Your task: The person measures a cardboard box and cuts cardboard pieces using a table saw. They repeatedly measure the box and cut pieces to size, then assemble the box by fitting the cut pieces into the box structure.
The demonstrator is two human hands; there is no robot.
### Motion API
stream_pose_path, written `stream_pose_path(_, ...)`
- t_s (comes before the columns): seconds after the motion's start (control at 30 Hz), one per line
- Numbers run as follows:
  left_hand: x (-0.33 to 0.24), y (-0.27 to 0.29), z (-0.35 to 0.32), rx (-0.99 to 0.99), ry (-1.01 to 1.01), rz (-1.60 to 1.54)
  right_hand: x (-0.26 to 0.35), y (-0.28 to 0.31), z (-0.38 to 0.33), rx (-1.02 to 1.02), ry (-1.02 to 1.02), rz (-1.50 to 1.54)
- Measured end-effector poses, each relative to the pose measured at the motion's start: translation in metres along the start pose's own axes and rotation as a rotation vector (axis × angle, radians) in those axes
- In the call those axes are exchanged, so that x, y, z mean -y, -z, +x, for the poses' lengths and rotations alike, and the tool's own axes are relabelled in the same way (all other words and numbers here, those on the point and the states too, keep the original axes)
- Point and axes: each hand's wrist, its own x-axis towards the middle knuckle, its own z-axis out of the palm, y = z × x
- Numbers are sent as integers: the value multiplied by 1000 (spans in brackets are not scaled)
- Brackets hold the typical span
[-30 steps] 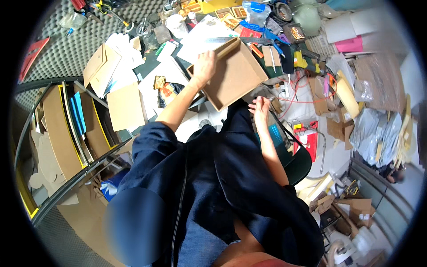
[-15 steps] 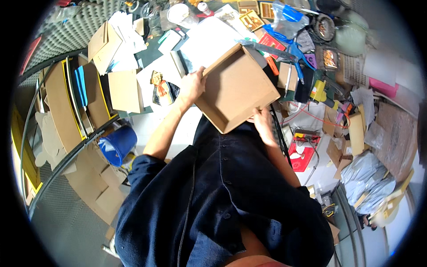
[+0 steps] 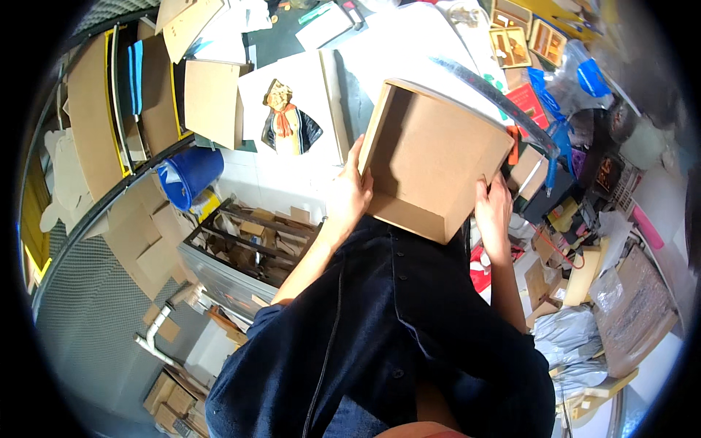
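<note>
Brown shallow square cardboard box point(image 3: 431, 157), matt and smooth, is held up in front of the person's dark blue buttoned shirt point(image 3: 394, 343), open side toward the camera, its flat bottom panel and low straight walls in view. Left hand point(image 3: 350, 193) grips the box's left wall, fingers wrapped round the edge and the thumb lying along it. Right hand point(image 3: 494, 212) clasps the lower right corner, fingers curled against the wall. Behind the box lies a white flat sheet point(image 3: 307, 95) bearing a small painted figure with an orange scarf point(image 3: 286, 120). To the left stands a round blue plastic bucket point(image 3: 186, 175), with flat brown cardboard panels point(image 3: 91, 124) stacked on edge nearby. Below sits a dark wire crate of cardboard scraps point(image 3: 244, 237). On the right, crumpled silvery plastic bags point(image 3: 577, 343) lie among the clutter
</note>
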Motion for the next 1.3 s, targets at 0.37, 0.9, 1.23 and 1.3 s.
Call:
stream_pose_path(0.37,-16,-6,33,-73,-58,-71,-6,-22,10,-395,142,150)
stream_pose_path(0.9,-40,0,59,-97,-232,-147,5,55,140,-211,570,-446)
stream_pose_path(1.23,-47,-2,61,-89,-215,-93,9,80,111,-224,549,-242)
stream_pose_path(1.3,-42,-4,60,-111,-191,-156,9,104,90,-269,546,-279)
